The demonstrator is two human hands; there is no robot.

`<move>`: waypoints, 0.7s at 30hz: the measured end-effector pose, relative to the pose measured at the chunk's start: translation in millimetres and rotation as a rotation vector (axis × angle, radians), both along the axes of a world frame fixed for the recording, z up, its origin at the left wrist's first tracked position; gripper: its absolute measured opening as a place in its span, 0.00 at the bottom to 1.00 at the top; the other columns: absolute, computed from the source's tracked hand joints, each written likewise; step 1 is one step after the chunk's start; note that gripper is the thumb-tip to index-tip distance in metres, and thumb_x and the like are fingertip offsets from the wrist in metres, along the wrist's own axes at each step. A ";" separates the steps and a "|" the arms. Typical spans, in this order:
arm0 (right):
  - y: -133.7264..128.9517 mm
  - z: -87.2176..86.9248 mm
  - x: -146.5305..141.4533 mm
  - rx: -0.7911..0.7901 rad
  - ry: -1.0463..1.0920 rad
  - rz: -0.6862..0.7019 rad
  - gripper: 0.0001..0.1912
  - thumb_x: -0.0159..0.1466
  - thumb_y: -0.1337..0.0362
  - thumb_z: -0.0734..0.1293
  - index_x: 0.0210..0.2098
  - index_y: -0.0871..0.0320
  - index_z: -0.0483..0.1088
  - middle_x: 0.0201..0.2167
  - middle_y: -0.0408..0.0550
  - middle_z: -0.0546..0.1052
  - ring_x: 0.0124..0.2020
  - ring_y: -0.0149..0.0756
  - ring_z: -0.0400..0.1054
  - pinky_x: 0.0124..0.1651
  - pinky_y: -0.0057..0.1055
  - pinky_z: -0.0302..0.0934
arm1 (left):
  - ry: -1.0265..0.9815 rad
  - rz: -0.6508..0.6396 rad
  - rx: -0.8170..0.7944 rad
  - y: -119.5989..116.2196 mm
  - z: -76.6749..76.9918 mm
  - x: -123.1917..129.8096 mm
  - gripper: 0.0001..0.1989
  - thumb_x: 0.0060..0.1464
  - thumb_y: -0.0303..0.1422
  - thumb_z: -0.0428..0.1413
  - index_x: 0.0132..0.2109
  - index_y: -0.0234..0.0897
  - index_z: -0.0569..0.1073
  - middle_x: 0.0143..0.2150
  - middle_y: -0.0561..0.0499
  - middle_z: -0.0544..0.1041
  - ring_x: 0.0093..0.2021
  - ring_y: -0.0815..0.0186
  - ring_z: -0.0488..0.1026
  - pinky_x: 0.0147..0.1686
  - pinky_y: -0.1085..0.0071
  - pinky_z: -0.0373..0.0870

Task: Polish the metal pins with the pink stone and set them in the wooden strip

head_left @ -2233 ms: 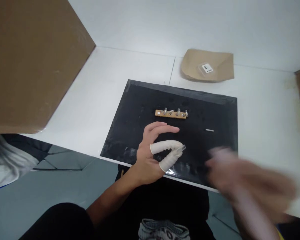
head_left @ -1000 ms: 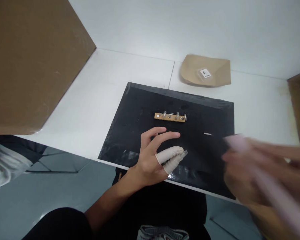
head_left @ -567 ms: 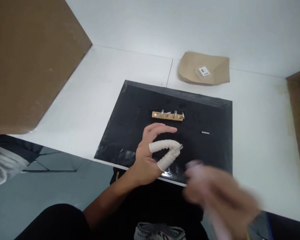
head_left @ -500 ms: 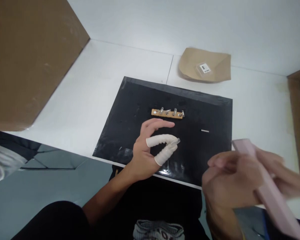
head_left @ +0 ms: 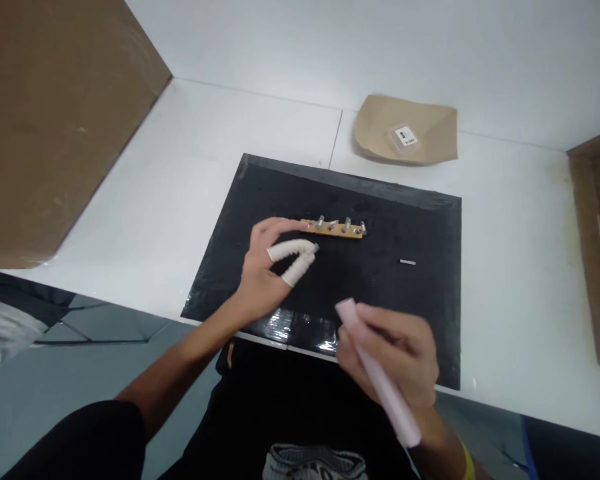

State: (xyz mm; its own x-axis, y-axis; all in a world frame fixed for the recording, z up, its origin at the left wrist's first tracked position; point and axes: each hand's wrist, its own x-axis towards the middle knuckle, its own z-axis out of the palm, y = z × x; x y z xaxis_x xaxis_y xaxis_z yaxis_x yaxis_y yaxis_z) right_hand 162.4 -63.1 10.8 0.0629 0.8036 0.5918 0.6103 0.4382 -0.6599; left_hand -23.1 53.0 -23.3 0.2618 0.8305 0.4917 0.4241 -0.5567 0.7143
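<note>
My left hand [head_left: 265, 270] is over the black mat [head_left: 380, 280], with white finger covers on its thumb and index finger. Those two fingertips pinch a small clear piece [head_left: 316, 247], just in front of a narrow tan strip [head_left: 325, 231]. Another finger of that hand reaches the strip's left end. Several small clear pieces stand or lean along the strip. My right hand [head_left: 405, 353], slightly blurred, is wrapped round a long pale pink stick [head_left: 386, 390] near the mat's front edge. A short silver pin [head_left: 407, 262] lies on the mat's right side.
A brown paper tray [head_left: 437, 133] holding a small clear labelled box [head_left: 405, 137] stands at the back. A large brown board [head_left: 60, 120] covers the left side of the white table [head_left: 195, 133]. A cardboard box [head_left: 593, 267] borders the right.
My left hand has moved left and away from me, up to the strip, still pinching the clear piece. My right hand has brought the pink stick leftward from the right side to over the mat.
</note>
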 end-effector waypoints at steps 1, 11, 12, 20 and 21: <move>0.8 -2.3 2.8 0.016 -0.017 -0.065 0.13 0.66 0.74 0.74 0.48 0.56 0.76 0.42 0.49 0.82 0.35 0.32 0.80 0.34 0.25 0.79 | 0.043 0.044 -0.003 10.0 -4.1 -6.3 0.03 0.66 0.34 0.64 0.44 0.44 0.83 0.56 0.49 0.83 0.60 0.55 0.74 0.60 0.51 0.73; -6.9 -28.0 2.4 -0.066 -0.071 0.003 0.12 0.67 0.75 0.72 0.47 0.56 0.75 0.44 0.50 0.78 0.36 0.31 0.79 0.36 0.24 0.78 | 0.289 0.029 -0.042 60.6 -20.1 -13.0 0.05 0.66 0.35 0.63 0.45 0.46 0.85 0.62 0.47 0.80 0.65 0.47 0.67 0.65 0.40 0.60; -9.8 -31.8 -0.1 -0.074 -0.056 0.019 0.13 0.67 0.76 0.72 0.48 0.56 0.75 0.44 0.50 0.78 0.36 0.31 0.79 0.35 0.24 0.78 | 0.308 0.029 -0.055 61.3 -19.9 -11.3 0.05 0.66 0.35 0.64 0.45 0.46 0.85 0.62 0.47 0.80 0.65 0.47 0.67 0.65 0.40 0.59; -10.2 -44.7 -5.2 -0.103 0.004 0.066 0.14 0.67 0.77 0.72 0.49 0.57 0.75 0.45 0.52 0.79 0.36 0.31 0.79 0.35 0.25 0.78 | 0.352 0.004 -0.087 65.5 -21.4 -4.8 0.04 0.65 0.32 0.65 0.44 0.47 0.85 0.63 0.48 0.81 0.66 0.45 0.66 0.64 0.39 0.56; -9.4 -44.9 -4.9 -0.096 -0.004 0.069 0.14 0.66 0.77 0.72 0.49 0.58 0.76 0.45 0.52 0.79 0.35 0.31 0.79 0.35 0.25 0.78 | 0.347 0.002 -0.084 65.7 -21.8 -5.0 0.04 0.64 0.32 0.65 0.44 0.48 0.85 0.63 0.48 0.81 0.66 0.45 0.66 0.64 0.40 0.56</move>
